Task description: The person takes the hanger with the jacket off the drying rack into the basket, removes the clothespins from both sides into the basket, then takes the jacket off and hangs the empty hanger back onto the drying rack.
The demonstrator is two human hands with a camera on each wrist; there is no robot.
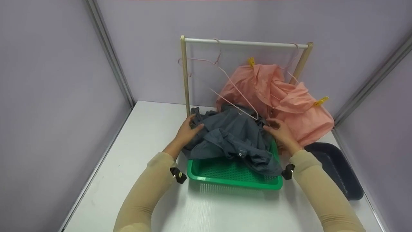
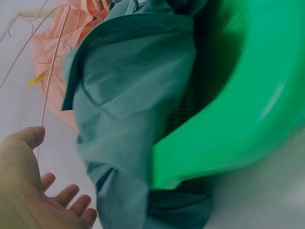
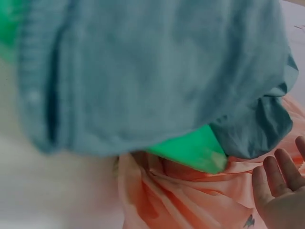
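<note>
A crumpled grey-blue shirt (image 1: 233, 137) lies heaped over the back of a green plastic basket (image 1: 225, 175) on the white table. My left hand (image 1: 188, 130) rests at the shirt's left edge with its fingers straight; in the left wrist view the left hand (image 2: 33, 191) is spread beside the shirt (image 2: 128, 109). At the shirt's right side, my right hand (image 1: 280, 132) touches the cloth with relaxed fingers, and the right hand (image 3: 281, 191) shows an open palm near the pink cloth (image 3: 190, 200). A pink wire hanger (image 1: 225, 80) hangs from the rack above the shirt.
A small clothes rack (image 1: 244, 42) stands at the back of the table. A pink garment (image 1: 283, 100) hangs from it on a hanger with yellow clips (image 1: 321, 101). A dark grey tray (image 1: 338, 169) lies at the right. Lilac walls close in on three sides.
</note>
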